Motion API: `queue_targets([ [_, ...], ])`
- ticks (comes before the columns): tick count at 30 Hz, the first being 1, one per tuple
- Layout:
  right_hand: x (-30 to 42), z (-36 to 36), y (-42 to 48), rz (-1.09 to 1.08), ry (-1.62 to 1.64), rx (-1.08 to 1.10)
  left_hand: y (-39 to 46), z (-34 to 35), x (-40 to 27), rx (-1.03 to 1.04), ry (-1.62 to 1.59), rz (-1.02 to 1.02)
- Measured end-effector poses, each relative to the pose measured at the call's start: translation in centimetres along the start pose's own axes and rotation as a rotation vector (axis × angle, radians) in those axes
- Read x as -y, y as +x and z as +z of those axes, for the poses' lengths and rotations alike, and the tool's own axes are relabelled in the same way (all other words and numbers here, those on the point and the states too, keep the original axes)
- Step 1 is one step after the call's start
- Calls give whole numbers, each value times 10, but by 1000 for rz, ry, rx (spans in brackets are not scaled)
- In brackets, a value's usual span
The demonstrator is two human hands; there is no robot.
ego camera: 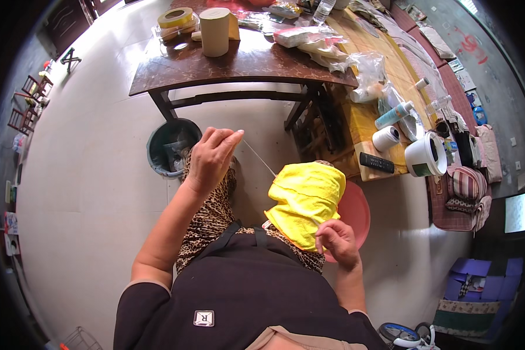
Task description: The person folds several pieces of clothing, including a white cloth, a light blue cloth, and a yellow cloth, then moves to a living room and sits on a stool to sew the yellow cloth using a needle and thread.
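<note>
A yellow cloth (308, 199) with an orange edge lies over my thigh on the right. From its upper left edge a thin thread (260, 158) runs taut up to my left hand (214, 153), which is raised above the other thigh, thumb and fingers pinched together at the thread's end. Whether a needle is in that pinch is too small to tell. My right hand (337, 240) is at the cloth's lower right corner with curled fingers; whether it grips anything cannot be told.
A dark table (253, 65) stands ahead, a green bin (157, 151) below its left end. At right, a wooden bench (367, 173) bears a thread cone (386, 139), remote control (376, 162) and white bucket (425, 155). A pink basin (356, 214) is beside my leg.
</note>
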State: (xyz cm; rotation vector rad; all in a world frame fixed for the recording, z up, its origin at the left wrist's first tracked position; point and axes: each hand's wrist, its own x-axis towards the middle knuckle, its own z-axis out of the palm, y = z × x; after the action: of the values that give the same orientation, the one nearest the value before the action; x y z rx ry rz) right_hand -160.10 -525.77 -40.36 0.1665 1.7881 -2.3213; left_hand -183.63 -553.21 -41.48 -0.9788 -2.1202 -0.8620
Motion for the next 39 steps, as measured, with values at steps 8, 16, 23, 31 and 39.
queue_targets([
  [8, 14, -8, 5, -265, 214, -34, -11, 1, -14, 124, -98, -36],
  [16, 20, -12, 5, -340, 167, -161, -11, -2, -21, 123, -168, -76],
  [23, 25, -20, 2, -335, 105, -246, -11, -4, -28, 147, -215, -114],
  [31, 32, -32, 2, -329, -221, -509, -7, -11, -40, 234, -477, -190],
  [39, 22, -40, 12, -471, -1279, -738, -3, -23, -62, 381, -1238, -518],
])
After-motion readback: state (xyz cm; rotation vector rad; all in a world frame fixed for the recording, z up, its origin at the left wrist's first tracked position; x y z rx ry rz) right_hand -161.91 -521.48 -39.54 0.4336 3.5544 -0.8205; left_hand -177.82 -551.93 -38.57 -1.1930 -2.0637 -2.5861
